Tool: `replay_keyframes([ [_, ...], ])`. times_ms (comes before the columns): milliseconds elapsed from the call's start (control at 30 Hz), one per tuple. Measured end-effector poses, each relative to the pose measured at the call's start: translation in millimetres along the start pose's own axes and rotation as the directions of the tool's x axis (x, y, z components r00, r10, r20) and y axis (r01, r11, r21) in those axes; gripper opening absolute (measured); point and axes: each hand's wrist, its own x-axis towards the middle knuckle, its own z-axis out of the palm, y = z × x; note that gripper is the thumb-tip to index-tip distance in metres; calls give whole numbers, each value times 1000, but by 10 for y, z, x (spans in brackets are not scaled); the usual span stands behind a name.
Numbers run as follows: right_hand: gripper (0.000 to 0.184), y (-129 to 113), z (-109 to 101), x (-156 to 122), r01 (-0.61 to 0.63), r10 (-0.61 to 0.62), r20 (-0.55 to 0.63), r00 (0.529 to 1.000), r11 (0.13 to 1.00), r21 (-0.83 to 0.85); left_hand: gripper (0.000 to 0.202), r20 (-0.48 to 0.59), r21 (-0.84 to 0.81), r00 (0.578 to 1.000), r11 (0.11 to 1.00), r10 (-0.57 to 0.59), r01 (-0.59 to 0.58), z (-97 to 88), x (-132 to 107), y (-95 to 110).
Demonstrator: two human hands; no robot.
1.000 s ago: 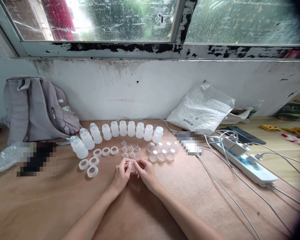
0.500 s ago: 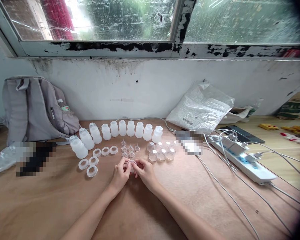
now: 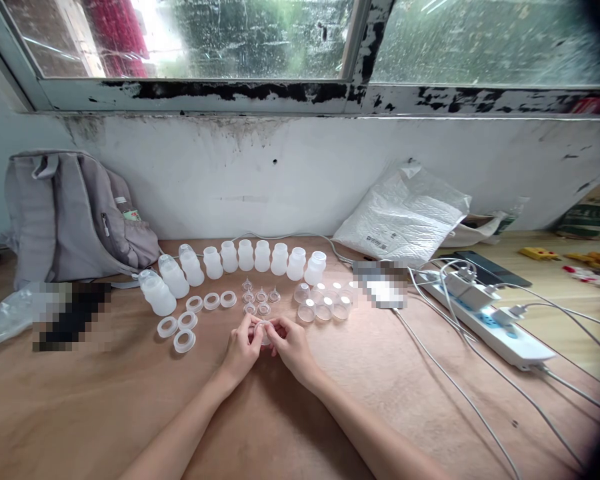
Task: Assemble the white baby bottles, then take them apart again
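Between my left hand [image 3: 243,348] and my right hand [image 3: 293,345], a translucent bottle collar ring [image 3: 265,339] is pinched, its far side partly covered by my thumbs and fingers. Whether a nipple sits inside it I cannot make out. Just beyond my fingers stand several clear bottle nipples [image 3: 250,309]. Loose collar rings [image 3: 185,341] lie to the left of my left hand. Clear domed caps [image 3: 323,312] are grouped to the right. Behind them, frosted baby bottles [image 3: 263,257] form a curved row; the three leftmost bottles [image 3: 156,293] have tops on.
A grey backpack [image 3: 70,213] leans against the wall at the left, beside a clear plastic bag [image 3: 15,313]. At the right are a white power strip [image 3: 500,333] with cables, a silvery mailing bag [image 3: 405,213] and a dark flat device [image 3: 493,268].
My hands keep the same grip on the collar ring, with hardly any finger movement. The view has shifted very slightly; the bottles, rings and caps stay in place.
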Motion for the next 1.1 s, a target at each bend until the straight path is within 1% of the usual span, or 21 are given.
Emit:
replay_keyframes([
  [267, 29, 84, -22, 31, 6, -6, 18, 1000, 1000, -25, 22, -6, 15, 1000, 1000, -8, 8, 1, 8, -13],
  [367, 27, 57, -28, 29, -4, 5, 18, 1000, 1000, -20, 20, 11, 14, 1000, 1000, 4, -4, 5, -2, -3],
  [500, 24, 8, -23, 24, -4, 4, 13, 1000, 1000, -21, 18, 0, 5, 1000, 1000, 24, -24, 12, -20, 11],
  [633, 23, 9, -11, 22, -4, 4, 15, 1000, 1000, -31, 16, -2, 6, 999, 999, 36, -36, 6, -26, 25],
  [867, 19, 4, -29, 16, 34, -34, 73, 997, 999, 9, 12, -7, 32, 999, 999, 36, -35, -20, -22, 50],
  [1100, 22, -37, -35, 15, 13, -15, 71, 997, 1000, 20, 10, -24, 34, 999, 999, 34, -33, -18, -16, 23],
])
